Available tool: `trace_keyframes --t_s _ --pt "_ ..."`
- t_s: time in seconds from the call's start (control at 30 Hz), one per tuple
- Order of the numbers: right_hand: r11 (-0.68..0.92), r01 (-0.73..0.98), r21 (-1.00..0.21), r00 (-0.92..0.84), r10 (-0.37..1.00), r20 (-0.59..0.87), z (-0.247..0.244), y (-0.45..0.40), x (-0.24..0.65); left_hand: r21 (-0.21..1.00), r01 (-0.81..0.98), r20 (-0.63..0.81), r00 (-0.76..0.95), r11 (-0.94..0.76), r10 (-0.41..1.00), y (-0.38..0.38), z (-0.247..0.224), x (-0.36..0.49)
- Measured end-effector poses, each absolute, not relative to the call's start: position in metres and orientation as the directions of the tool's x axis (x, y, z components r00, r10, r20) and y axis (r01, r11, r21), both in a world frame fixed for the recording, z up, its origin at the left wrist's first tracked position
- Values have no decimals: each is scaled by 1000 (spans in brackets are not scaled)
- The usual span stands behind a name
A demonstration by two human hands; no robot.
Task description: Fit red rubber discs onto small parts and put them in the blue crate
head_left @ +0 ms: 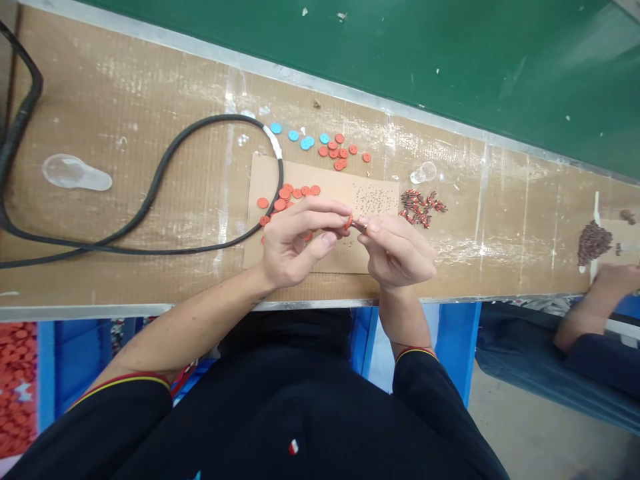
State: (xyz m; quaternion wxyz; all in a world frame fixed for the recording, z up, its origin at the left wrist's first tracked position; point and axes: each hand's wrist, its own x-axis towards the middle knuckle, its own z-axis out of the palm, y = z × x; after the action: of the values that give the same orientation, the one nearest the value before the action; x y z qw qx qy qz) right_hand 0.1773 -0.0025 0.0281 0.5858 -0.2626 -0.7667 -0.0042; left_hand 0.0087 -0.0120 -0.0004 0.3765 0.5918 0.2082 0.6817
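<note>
My left hand (303,240) pinches an orange-red disc (349,222) on edge between its fingertips, above a flat piece of cardboard (330,263). With closed fingertips my right hand (400,248) holds a small, thin metallic piece (359,227) against the disc; its exact kind is too small to make out. Under and beside my left hand lie loose orange-red discs (280,204). Many tiny dark bits (374,198) are scattered on the cardboard near my right hand. Right of them is a pile of small red and dark striped pieces (423,208).
A black cable (165,160) loops across the left of the table. Blue discs (293,135) and more red discs (333,153) lie behind the cardboard. Clear plastic scoops (75,173) rest on the table. At far right, another person's hand (617,283) is near a brown pile (594,243).
</note>
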Motion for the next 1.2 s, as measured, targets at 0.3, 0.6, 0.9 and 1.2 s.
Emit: trace_keyframes --t_s 0.3,0.6,0.9,1.2 --pt "854 380 -355 -181 444 877 27 -1 178 722 -228 670 -3 -653 742 -10 1 6" --pt "856 331 -398 -167 468 868 23 0 177 739 -281 640 10 -612 768 -11 2 7" --pt "830 256 -496 -187 546 817 20 -3 180 747 -302 632 47 -592 774 -12 0 4" --pt "814 253 -523 -184 572 800 17 -4 180 749 -306 630 52 -588 775 -11 0 6"
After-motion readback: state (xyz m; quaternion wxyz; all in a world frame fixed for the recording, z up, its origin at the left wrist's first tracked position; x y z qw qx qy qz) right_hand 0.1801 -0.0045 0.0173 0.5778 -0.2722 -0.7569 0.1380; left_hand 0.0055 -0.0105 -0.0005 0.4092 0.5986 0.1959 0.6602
